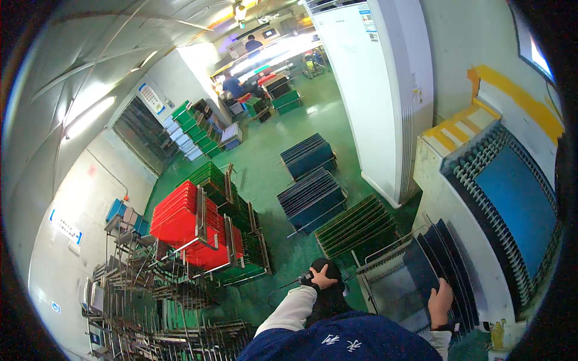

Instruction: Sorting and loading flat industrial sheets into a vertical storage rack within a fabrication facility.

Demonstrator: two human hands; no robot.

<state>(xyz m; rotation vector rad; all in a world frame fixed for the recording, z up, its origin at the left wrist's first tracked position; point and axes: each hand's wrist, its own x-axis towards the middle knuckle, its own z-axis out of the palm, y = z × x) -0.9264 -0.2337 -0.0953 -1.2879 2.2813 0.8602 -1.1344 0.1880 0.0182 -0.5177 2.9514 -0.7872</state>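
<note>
My right hand (441,299) grips the upper edge of a dark blue panel (421,271). The panel stands upright among several like it in a slotted metal rack (385,260) at the lower right. My left hand (323,278) lies on a black rounded thing (328,301) just left of the rack, with fingers spread over its top. A thin metal rod (294,281) ends at this hand. Whether the hand grips anything cannot be told. Both sleeves are white and come in from below.
Carts of dark blue panels (311,198) and green panels (355,225) stand on the green floor ahead. Red trays (180,219) and bare metal racks (150,301) crowd the left. A white cabinet (385,90) and a machine with a blue bed (518,204) are on the right. People work far back (232,84).
</note>
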